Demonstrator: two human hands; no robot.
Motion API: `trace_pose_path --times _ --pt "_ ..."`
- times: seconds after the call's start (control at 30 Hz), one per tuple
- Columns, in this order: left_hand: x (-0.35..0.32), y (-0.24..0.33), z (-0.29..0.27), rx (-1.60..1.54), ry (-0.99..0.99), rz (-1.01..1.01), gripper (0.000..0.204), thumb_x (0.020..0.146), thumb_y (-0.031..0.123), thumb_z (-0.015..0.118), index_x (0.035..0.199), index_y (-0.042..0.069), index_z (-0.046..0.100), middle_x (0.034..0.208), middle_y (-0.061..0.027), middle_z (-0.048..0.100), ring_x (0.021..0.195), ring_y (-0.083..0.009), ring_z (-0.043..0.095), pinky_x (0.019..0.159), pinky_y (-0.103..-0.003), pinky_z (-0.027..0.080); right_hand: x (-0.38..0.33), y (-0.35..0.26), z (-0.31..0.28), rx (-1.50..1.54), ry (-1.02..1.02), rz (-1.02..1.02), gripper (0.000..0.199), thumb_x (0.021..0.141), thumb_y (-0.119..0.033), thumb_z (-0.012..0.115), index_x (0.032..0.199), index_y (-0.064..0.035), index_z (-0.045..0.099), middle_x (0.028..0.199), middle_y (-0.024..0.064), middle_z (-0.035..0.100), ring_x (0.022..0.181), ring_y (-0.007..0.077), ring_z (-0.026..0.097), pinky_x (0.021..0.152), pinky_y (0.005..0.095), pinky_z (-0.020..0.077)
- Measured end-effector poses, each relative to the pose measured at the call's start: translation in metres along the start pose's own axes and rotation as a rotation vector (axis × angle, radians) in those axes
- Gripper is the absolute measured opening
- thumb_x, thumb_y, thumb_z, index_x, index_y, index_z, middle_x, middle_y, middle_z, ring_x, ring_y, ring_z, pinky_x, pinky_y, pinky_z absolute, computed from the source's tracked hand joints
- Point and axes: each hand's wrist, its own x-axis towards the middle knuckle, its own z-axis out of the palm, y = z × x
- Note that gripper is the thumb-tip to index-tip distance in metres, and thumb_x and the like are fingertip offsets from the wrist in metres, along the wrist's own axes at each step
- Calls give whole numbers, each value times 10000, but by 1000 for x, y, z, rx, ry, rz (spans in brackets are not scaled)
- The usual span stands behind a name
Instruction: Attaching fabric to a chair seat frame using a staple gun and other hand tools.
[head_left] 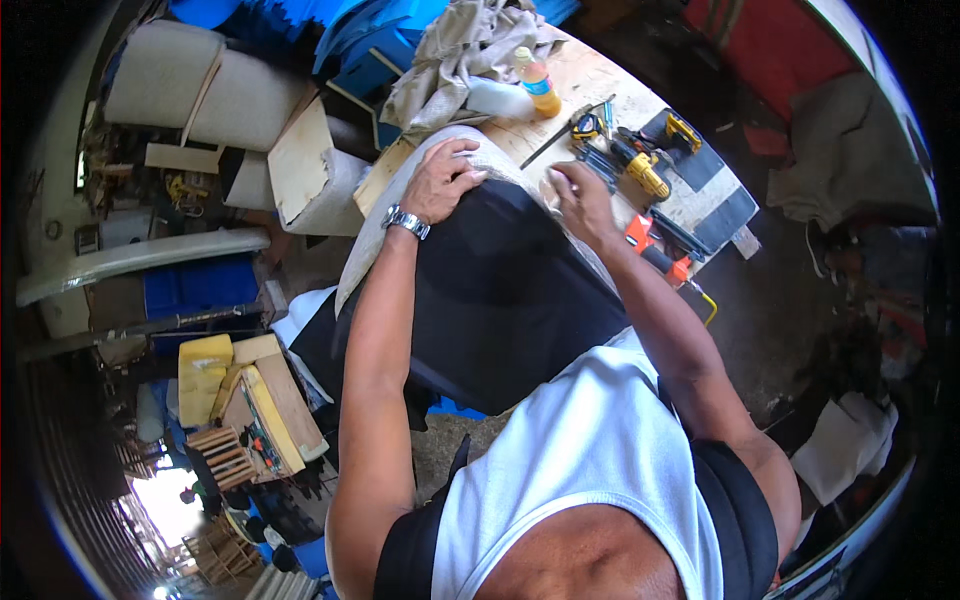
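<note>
Two hands press on a cushion covered in black fabric at the counter's (pixel 590 80) near edge.

The left hand (pixel 442 183) lies on the black fabric (pixel 500 290) with its fingers curled over the beige cushion (pixel 450 140) edge; the right hand (pixel 578 196) seems to pinch the fabric's far edge, fingers closed. Just beyond lie a yellow drill (pixel 640 168), an orange bottle (pixel 538 82) and crumpled cloth (pixel 470 50).

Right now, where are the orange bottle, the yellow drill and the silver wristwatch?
orange plastic bottle (pixel 541 89), head view, on its body.
yellow power drill (pixel 645 172), head view, on its body.
silver metal wristwatch (pixel 405 221), head view, on its band.
</note>
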Motion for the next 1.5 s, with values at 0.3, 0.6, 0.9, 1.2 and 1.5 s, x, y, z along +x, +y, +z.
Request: trace_pose_path --times 0.3,0.6,0.9,1.2,1.5 --pt "2 -13 2 -148 35 51 164 859 219 700 840 57 710 1234 -53 625 1217 -251 517 1063 -383 356 -80 -14 8 -258 84 -277 363 864 -278 718 1132 -47 637 1146 166 620 1072 361 573 925 424 476" --pt "4 -24 12 2 27 38 253 895 306 661 955 74 739 1185 -38 639 1176 -242 541 1041 -382 386 -25 -55 42 -206 -292 130 398 892 -388 643 994 -11 721 844 211 705 813 353 686 798 434 519" --pt "-39 -7 25 171 678 11 160 841 121 679 995 81 690 1255 -168 555 1190 -371 504 1034 -466 390 -19 -28 60 12 -92 271 385 917 -396 603 1057 -54 713 941 180 708 904 314 680 815 403 504" --pt "-24 23 16 393 207 231 224 865 297 683 1078 240 722 1398 -48 514 1341 -333 396 1085 -482 331 -21 -26 63 49 -50 274 377 918 -411 609 1002 -63 727 883 163 715 858 315 685 775 420 506" --pt "14 29 1 167 -147 365 230 800 271 746 949 97 723 1191 -127 644 1114 -334 617 958 -424 493 -18 -25 75 -2 -22 265 363 943 -375 530 1027 -75 716 987 219 695 981 379 659 891 476 483"
